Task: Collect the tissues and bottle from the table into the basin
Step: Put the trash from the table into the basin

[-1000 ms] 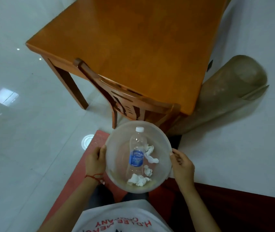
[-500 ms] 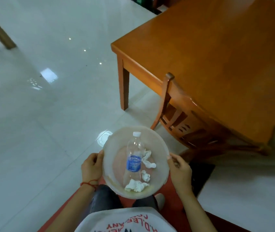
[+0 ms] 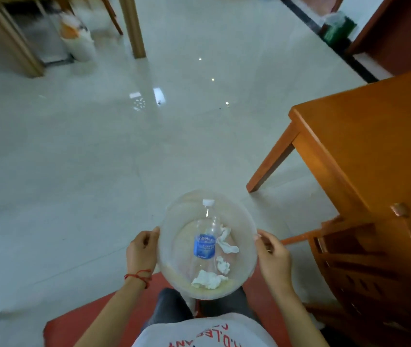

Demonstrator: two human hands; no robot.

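You had turned away from the tabletop [image 3: 375,136], which slid to the right edge of view. Your left hand [image 3: 141,251] and right hand [image 3: 273,256] gripped the basin [image 3: 174,271] rim; the bottle [image 3: 205,241] and tissues [image 3: 208,281] lay inside, so collection looked complete.

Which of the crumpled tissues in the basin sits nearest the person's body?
The largest wad, lying at the basin's near edge below the bottle's base. The other two tissues lie farther, right of the bottle.
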